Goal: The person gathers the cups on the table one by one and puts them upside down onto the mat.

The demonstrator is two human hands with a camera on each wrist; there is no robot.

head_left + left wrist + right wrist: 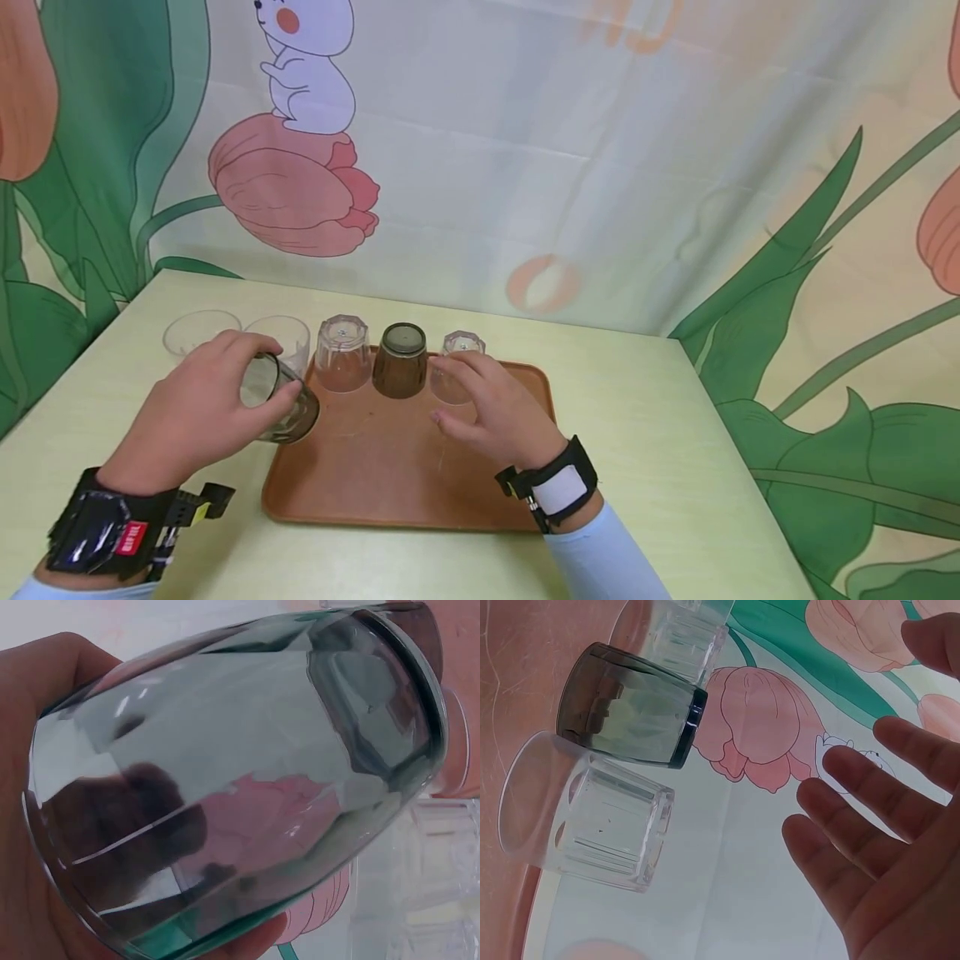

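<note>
My left hand (206,408) grips a smoky grey glass tumbler (300,414) above the tray's left edge, tilted on its side. The tumbler (247,742) fills most of the left wrist view. My right hand (498,408) hovers over the tray's right side, its fingers spread and holding nothing. Three tumblers stand upside down along the tray's far edge: a faceted clear one (342,358), a smoky grey one (400,367), and another clear one (448,385) partly hidden behind my right fingers. The right wrist view shows the right clear tumbler (611,825) apart from my fingers (847,862).
A brown tray (375,492) lies on the pale table (622,450). Two clear glasses, one at the far left (176,340) and another beside it (296,340), stand left of the tray, partly behind my left hand. A printed curtain (480,167) hangs behind the table.
</note>
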